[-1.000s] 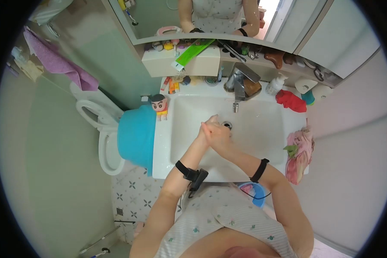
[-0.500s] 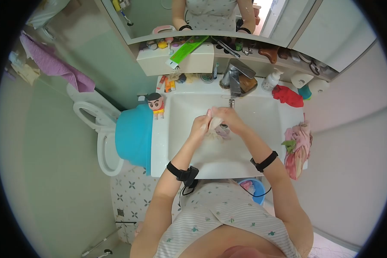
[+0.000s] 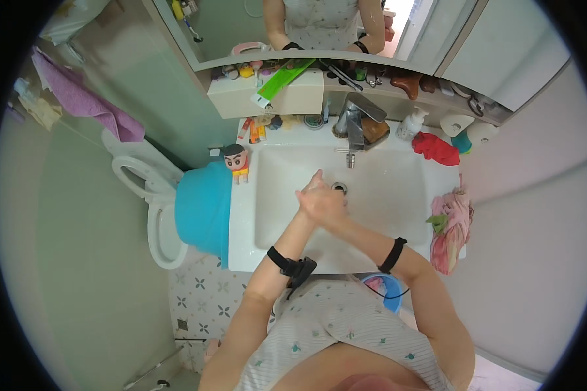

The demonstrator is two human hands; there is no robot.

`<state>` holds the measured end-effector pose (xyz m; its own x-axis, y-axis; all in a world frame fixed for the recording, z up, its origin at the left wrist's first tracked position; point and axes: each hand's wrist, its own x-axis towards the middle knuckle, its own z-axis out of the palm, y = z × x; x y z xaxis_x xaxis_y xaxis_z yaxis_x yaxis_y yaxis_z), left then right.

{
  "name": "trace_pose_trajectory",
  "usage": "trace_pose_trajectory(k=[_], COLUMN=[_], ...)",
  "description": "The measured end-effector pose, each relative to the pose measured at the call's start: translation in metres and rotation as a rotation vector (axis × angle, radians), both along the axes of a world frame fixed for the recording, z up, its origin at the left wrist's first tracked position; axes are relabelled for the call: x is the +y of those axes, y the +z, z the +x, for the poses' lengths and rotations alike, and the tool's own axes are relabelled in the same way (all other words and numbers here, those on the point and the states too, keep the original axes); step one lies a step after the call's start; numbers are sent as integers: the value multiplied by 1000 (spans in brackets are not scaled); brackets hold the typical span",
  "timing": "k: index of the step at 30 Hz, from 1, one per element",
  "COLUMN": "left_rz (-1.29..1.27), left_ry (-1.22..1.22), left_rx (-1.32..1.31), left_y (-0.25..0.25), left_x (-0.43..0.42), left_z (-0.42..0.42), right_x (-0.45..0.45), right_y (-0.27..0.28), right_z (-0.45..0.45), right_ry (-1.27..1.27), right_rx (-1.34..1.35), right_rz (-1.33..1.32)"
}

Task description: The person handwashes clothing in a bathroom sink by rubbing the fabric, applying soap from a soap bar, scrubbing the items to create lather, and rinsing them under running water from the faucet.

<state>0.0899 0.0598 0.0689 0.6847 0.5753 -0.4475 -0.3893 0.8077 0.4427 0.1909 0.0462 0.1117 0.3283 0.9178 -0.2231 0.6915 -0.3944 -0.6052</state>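
Observation:
Over the white sink (image 3: 277, 176), my two hands are pressed together just left of the drain (image 3: 338, 188). My right hand (image 3: 327, 206) is closed over my left hand (image 3: 314, 184) and covers most of its palm. What lies between them, if anything, is hidden, and the fingers are partly blurred. The faucet (image 3: 353, 133) stands beyond both hands, with its spout above the drain side of the sink. No water stream can be made out.
A blue tub (image 3: 203, 212) and a toy figure (image 3: 237, 161) are at the left. A soap bottle (image 3: 411, 124), a red cloth (image 3: 436, 148) and pink cloths (image 3: 451, 234) line the right. Under the sink's front edge sits a blue bucket (image 3: 390, 292).
Half a second ago my hands were nearer the spout, with a pale cloth between and below them. They have come back toward me and clasped together; the cloth no longer shows.

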Motion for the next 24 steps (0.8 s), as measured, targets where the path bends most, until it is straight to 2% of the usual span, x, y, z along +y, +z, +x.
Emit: trace_pose_trajectory(k=[1,2,4,5,8,10,11,12,14,16,17,19,20,22,23,24], left_rz=[-36,-42,26,37,-15,86,94,19,-88,69,75,-34,-48,-67,-59,21], left_ry=[-144,-150,131,135,-163,54,57,-180,-429,-5,-3,-120,-124,-2,4,19], left_rx=[-212,-205,145,138,109,70,65,47,48,66,66,-283,-276,-33,-34,-124], left_y=[-5,-9,-8,-8,-32,-33,-32,-30,-37,-31,-27,-26,-27,-26,-32,-34], left_x=[-3,-7,-7,4,7,1,9,19,7,2,4,3,-4,0,4,10], left_z=[-7,-6,2,2,-6,-1,-1,2,-4,-7,-11,-13,-11,-1,-3,1], right_x=[-6,-11,-10,-4,-3,-3,-3,-6,-14,-10,-7,-7,-13,-8,-5,-3], right_y=[2,2,3,7,3,-4,-7,-11,-21,-20,-19,-24,-31,-44,-64,-62], right_z=[-3,-6,-10,-7,-2,-3,-6,-15,-17,-6,-6,2,0,-1,-2,-9], right_ry=[-34,-73,-102,-60,23,36,88,139,201,157,135,42,-11,-99,80,225], right_rx=[93,187,281,216,43,-46,-98,-153,-198,-188,-186,-196,-188,-180,-391,-634], right_rz=[-20,-37,-44,-73,-132,-32,11,66,77,93,110,150,160,214,364,529])
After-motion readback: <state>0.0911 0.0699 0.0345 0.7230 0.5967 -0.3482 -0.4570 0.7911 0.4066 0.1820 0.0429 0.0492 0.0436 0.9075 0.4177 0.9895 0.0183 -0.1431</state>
